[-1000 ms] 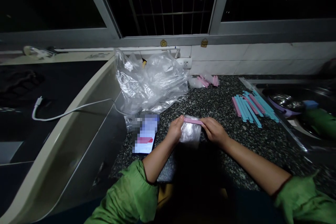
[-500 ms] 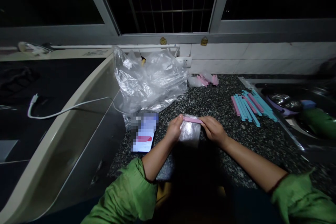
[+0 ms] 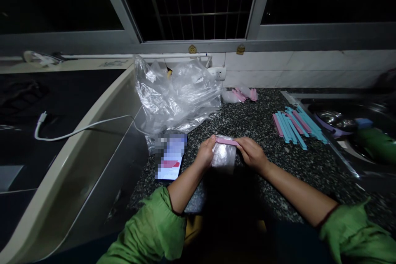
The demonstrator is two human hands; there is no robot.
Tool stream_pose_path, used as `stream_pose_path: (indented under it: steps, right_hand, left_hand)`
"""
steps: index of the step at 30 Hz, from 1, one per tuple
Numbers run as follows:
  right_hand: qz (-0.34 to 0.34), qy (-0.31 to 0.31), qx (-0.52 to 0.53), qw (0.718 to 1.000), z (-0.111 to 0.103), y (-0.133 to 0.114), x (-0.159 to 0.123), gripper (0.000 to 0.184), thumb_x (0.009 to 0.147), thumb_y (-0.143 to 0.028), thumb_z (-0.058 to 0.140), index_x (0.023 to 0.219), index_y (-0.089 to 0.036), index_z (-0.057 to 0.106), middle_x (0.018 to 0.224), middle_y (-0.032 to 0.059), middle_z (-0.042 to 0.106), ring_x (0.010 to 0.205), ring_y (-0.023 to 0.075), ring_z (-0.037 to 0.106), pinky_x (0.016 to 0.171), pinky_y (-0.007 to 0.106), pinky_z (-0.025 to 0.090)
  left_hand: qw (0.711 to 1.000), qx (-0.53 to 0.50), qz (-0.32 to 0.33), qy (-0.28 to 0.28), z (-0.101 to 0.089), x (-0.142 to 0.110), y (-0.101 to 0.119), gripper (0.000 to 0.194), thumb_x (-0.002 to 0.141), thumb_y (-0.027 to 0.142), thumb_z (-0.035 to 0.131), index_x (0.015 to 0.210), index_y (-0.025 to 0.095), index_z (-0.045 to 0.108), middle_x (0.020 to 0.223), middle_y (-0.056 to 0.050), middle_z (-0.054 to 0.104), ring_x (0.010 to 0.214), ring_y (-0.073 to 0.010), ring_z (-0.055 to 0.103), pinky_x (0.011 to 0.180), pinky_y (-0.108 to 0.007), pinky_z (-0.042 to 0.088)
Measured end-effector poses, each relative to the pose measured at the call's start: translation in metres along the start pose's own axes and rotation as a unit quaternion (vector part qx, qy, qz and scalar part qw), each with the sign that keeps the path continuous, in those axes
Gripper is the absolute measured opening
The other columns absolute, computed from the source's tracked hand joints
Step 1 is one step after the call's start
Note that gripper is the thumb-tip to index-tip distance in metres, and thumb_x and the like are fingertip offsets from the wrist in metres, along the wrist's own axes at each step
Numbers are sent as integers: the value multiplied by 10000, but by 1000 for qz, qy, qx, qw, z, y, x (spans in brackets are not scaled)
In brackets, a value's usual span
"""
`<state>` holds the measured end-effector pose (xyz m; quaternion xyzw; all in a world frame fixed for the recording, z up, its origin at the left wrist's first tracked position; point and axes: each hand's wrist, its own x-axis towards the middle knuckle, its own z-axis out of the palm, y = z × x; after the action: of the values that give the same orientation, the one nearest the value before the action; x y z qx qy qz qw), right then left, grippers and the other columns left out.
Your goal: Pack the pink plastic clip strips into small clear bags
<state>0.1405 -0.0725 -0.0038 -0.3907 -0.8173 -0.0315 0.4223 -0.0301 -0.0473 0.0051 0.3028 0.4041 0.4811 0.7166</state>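
A pink bag sealing clip [image 3: 227, 142] lies across the upper part of a small clear plastic bag [image 3: 224, 159]. My left hand [image 3: 206, 152] pinches the clip's left end, thumb and fingers closed on it. At the other end, my right hand [image 3: 252, 153] grips the clip between thumb and fingertips. The bag hangs below the clip, shiny and crinkled; what is inside it, if anything, I cannot make out. To the right on the counter lies a loose pile of blue clips [image 3: 287, 128] with some pink clips [image 3: 277, 125] among them.
A phone [image 3: 170, 159] with a lit screen lies left of my hands. Behind it sits a large crumpled plastic bag [image 3: 179, 95]. Small bags with pink clips [image 3: 239, 94] rest near the tiled wall. A sink [image 3: 340, 115] is at right; a white cable [image 3: 83, 128] runs at left.
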Motion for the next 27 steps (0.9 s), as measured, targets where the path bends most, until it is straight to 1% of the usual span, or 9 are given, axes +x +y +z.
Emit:
stream_pose_path:
  steps: [4, 9, 13, 17, 22, 27]
  right_hand:
    - [11, 6, 16, 1000, 0, -1, 1, 272, 866, -142, 424, 1084, -209, 570, 908, 78, 657, 856, 182, 618, 763, 329, 528]
    - [37, 23, 20, 999, -1, -2, 3, 237, 879, -164, 412, 1069, -214, 546, 950, 73, 660, 908, 175, 626, 794, 328, 533]
    - [43, 34, 7, 998, -3, -2, 5, 217, 892, -181, 386, 1070, -221, 504, 942, 67, 664, 886, 166, 635, 774, 320, 539]
    - [49, 54, -4, 997, -6, -1, 5, 195, 891, -200, 390, 1061, -224, 481, 958, 74, 658, 895, 179, 632, 761, 336, 536]
    - [57, 66, -14, 996, -11, 4, 6, 162, 882, -194, 397, 1008, -220, 495, 903, 68, 654, 834, 186, 624, 728, 358, 526]
    - [64, 72, -7, 995, -16, 7, 6, 97, 856, -198, 459, 932, -214, 516, 857, 62, 653, 806, 189, 618, 719, 362, 517]
  left_hand:
    - [1000, 17, 9, 9, 3, -1, 2, 520, 463, 607, 703, 619, 135, 553, 474, 10, 544, 417, -94, 456, 453, -228, 326]
    - [997, 62, 44, 15, 0, 2, -2, 553, 466, 655, 668, 598, 130, 558, 458, 23, 518, 415, -76, 405, 450, -217, 290]
    - [995, 83, 47, 13, -1, 4, -3, 555, 489, 677, 640, 579, 137, 549, 462, 23, 512, 424, -79, 395, 457, -218, 286]
    - [994, 94, 52, 34, -3, 5, -2, 557, 484, 689, 631, 554, 145, 533, 444, 31, 480, 421, -79, 371, 446, -219, 264]
    - [992, 91, 72, 50, -8, 8, 0, 532, 524, 665, 627, 569, 143, 536, 472, 24, 498, 443, -87, 396, 463, -223, 281]
    - [990, 84, 82, 77, -7, 7, 4, 535, 502, 668, 638, 534, 151, 501, 441, 47, 456, 423, -73, 359, 449, -216, 266]
